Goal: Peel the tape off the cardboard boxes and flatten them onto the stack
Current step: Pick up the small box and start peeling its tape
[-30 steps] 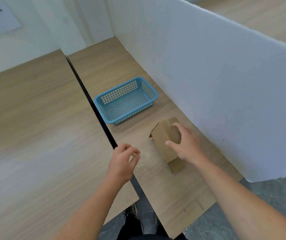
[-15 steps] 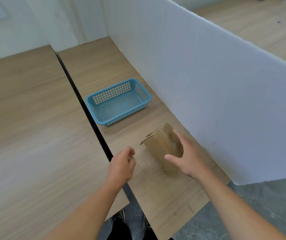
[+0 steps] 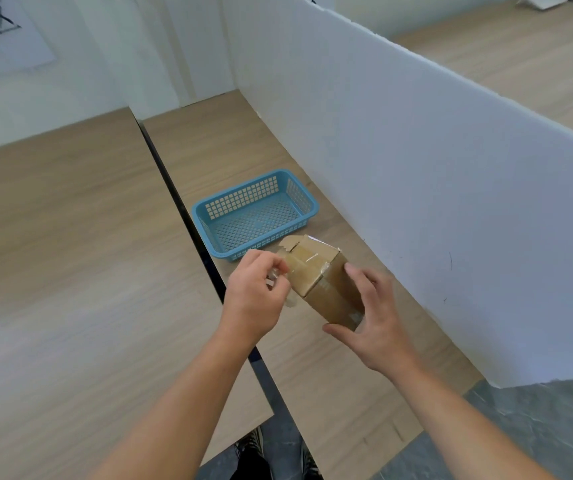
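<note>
Fingers of the left hand [image 3: 253,293] pinch tape [image 3: 291,301] on the cardboard box [image 3: 316,276]; right hand [image 3: 379,324] clasps its side, fingers spread.

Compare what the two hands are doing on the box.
The left hand pinches clear tape at the left edge of the cardboard box, fingers curled tight; the right hand grips the box's side, fingers spread wide. The left hand is near the box's top; the right hand is lower. Both work on one box.
</note>
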